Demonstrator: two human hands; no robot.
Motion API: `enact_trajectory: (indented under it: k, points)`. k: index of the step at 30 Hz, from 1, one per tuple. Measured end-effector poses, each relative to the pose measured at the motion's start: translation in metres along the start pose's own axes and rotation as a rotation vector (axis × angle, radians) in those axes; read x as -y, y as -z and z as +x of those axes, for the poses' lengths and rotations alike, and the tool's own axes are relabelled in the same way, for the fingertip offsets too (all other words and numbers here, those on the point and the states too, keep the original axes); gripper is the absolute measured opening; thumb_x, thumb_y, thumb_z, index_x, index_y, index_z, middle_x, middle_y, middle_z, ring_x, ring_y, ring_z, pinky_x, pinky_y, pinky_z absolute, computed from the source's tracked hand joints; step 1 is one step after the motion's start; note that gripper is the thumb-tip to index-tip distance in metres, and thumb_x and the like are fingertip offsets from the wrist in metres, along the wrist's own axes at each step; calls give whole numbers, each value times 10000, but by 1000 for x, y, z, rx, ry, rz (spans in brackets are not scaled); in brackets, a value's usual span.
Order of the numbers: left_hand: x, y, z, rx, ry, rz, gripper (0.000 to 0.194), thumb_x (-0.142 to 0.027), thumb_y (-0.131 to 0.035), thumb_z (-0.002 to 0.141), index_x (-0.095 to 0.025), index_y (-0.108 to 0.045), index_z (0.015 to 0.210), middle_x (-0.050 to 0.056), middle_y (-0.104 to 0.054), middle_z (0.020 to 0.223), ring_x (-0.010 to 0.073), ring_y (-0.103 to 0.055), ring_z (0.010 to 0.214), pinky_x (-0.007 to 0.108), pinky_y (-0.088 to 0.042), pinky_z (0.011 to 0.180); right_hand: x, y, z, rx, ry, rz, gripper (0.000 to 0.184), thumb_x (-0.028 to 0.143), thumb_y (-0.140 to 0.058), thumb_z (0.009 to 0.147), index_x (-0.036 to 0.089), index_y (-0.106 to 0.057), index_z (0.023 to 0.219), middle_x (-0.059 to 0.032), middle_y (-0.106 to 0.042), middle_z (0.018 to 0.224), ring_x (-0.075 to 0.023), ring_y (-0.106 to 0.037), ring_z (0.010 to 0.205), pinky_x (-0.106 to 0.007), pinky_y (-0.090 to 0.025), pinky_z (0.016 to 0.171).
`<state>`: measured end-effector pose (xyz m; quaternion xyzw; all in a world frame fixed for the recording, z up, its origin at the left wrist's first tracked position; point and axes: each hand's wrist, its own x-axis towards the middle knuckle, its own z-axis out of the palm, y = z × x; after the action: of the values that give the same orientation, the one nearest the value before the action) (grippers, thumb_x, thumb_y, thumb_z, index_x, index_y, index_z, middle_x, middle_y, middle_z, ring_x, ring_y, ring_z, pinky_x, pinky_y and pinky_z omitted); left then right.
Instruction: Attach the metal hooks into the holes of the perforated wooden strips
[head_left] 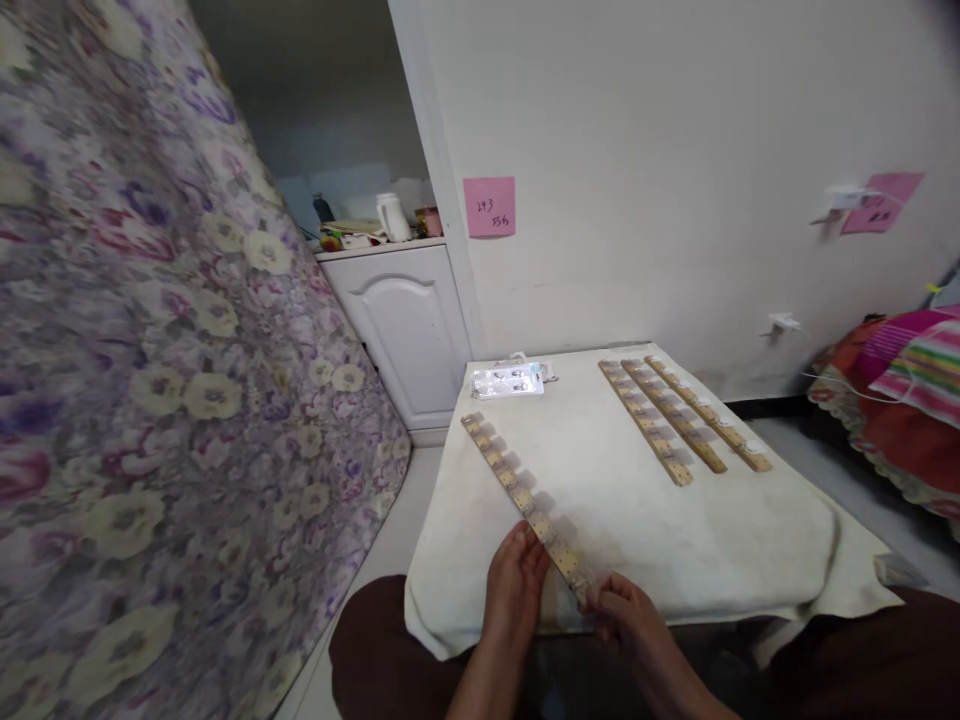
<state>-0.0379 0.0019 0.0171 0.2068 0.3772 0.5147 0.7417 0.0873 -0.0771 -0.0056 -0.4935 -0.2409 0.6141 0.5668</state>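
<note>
A long, narrow tan strip [520, 492] with dark dots and several clear pieces along it slants across the left part of the cloth-covered table [585, 440]. My left hand [517, 575] is closed on the strip's left edge, a little above its near end. At that near end, my right hand [622, 608] pinches the strip's tip; whether a small clear piece is also between the fingers is hard to tell. Three similar strips [645, 422] lie side by side at the table's right. A clear plastic pack [507, 381] with small shiny items rests at the far left corner.
A flowered curtain [172, 380] hangs at the left, beside a white cabinet [412, 330] with a white jug [394, 217] on top. Behind the table is a wall with a pink note [490, 207]. A bed with red bedding [885, 400] stands at the right.
</note>
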Motion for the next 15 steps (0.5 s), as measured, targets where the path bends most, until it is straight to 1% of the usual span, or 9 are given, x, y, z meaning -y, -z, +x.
enact_trajectory:
  k: [4,9,12,15]
  points:
    - [-5,-8,3,88,8,7,308,-218,-641,700,-101,-637,985,132,-693,1019,243,-660,924,338,-512,827,-10,2,6,4,-13,22,185,335,-626,644,169,-551,615,51,-468,435,-73,-362,408,-202,-215,424]
    - [-6,-9,0,69,18,37,330,-217,-652,679,-107,-653,990,131,-704,1005,245,-668,898,319,-513,778,-25,10,16,22,-21,59,245,375,-684,571,175,-544,594,52,-473,412,-70,-353,376,-201,-202,407]
    - [-5,-11,-2,101,14,55,318,-226,-646,703,-119,-650,1002,122,-700,1029,233,-666,900,313,-504,789,-28,15,15,52,-23,83,315,430,-727,545,172,-560,614,50,-490,433,-67,-366,372,-200,-212,404]
    - [-3,-17,0,158,23,85,307,-232,-633,729,-123,-641,1015,117,-701,1021,226,-663,905,311,-496,800,-25,19,12,46,-15,107,384,490,-752,521,175,-566,638,42,-516,480,-70,-395,389,-200,-242,411]
